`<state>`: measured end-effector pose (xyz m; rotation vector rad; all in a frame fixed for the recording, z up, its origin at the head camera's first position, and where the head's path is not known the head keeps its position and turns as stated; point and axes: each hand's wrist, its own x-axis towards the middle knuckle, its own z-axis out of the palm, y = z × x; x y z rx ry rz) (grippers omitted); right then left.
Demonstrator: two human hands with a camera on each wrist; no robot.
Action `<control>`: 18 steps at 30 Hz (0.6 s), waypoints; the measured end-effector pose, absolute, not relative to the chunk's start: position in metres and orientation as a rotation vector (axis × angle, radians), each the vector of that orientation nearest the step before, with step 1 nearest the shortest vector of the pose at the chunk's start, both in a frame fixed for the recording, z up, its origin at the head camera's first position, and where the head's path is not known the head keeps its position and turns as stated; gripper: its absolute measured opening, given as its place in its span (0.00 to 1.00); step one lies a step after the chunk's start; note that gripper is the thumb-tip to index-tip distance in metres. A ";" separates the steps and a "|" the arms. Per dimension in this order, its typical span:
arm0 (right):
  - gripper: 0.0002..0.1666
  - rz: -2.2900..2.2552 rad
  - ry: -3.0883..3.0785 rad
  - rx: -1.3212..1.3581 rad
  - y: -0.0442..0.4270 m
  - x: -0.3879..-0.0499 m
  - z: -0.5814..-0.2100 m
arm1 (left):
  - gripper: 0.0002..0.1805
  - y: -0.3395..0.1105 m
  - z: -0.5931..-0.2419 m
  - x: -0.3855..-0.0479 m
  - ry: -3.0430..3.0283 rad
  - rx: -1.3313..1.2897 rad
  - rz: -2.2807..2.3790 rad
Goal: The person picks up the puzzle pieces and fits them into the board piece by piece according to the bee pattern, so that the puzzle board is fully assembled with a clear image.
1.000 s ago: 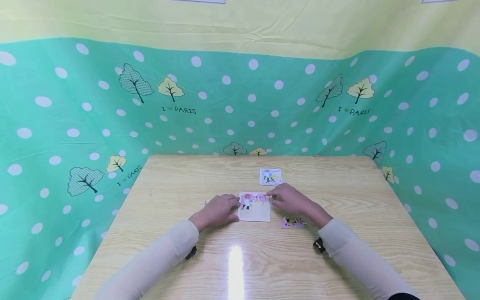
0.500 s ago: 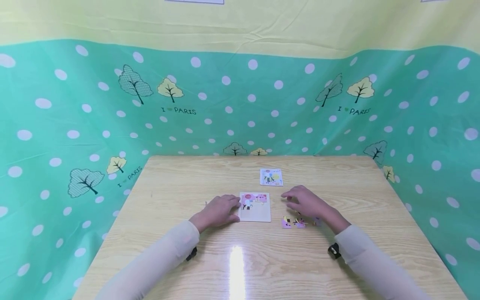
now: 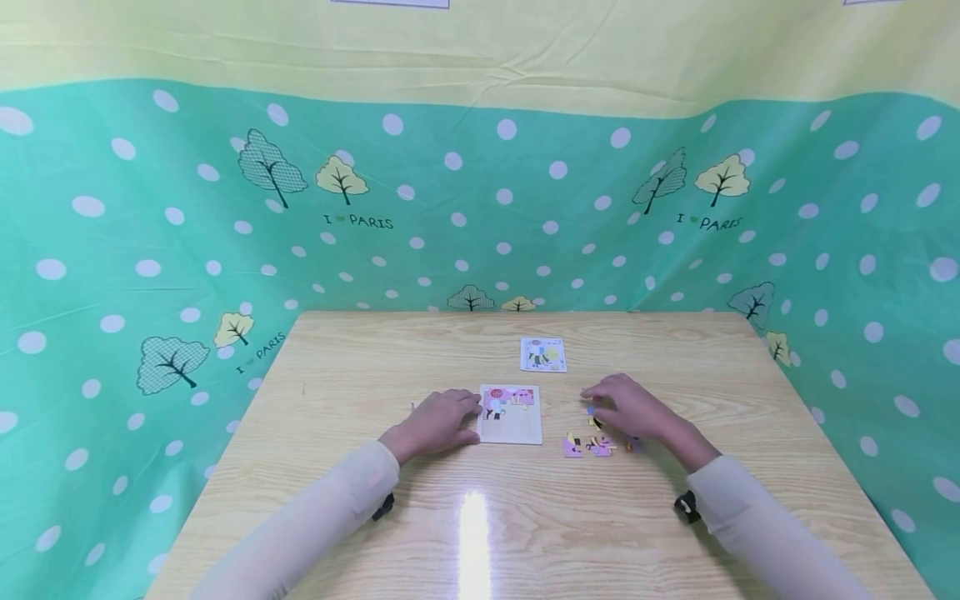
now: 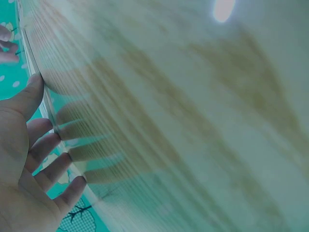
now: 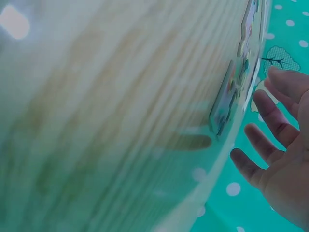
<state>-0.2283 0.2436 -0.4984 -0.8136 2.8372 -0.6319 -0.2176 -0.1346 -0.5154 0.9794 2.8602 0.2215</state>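
A square white puzzle board (image 3: pixel 517 427) lies mid-table with a few joined pieces in its upper part, showing a red ball and pink areas. My left hand (image 3: pixel 437 423) rests at the board's left edge, thumb and fingers spread; the left wrist view shows its fingertips (image 4: pixel 76 186) on the table. Over the loose puzzle pieces (image 3: pixel 600 447) to the right of the board hovers my right hand (image 3: pixel 630 407), fingers loosely bent and holding nothing. It partly hides some of those pieces. In the right wrist view, pieces (image 5: pixel 226 99) lie beside the right hand's spread fingers.
Behind the board lies a small square picture card (image 3: pixel 543 355). The wooden table (image 3: pixel 360 358) reaches back to a green dotted cloth (image 3: pixel 420 192). A bright light reflection (image 3: pixel 473 542) falls on the tabletop near the front.
My right hand has moved from the board's upper right corner out to the right, over the loose pieces, uncovering more of them. The left hand stays at the board's edge.
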 end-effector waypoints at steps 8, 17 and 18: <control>0.23 -0.571 2.827 -0.822 0.251 -0.227 -0.499 | 0.31 -0.134 -0.516 -0.219 2.861 0.969 0.218; 0.26 -0.612 2.791 -0.818 0.256 -0.226 -0.505 | 0.30 -0.134 -0.514 -0.217 2.859 0.957 0.220; 0.25 -0.607 2.794 -0.827 0.255 -0.226 -0.506 | 0.30 -0.134 -0.513 -0.217 2.858 0.957 0.222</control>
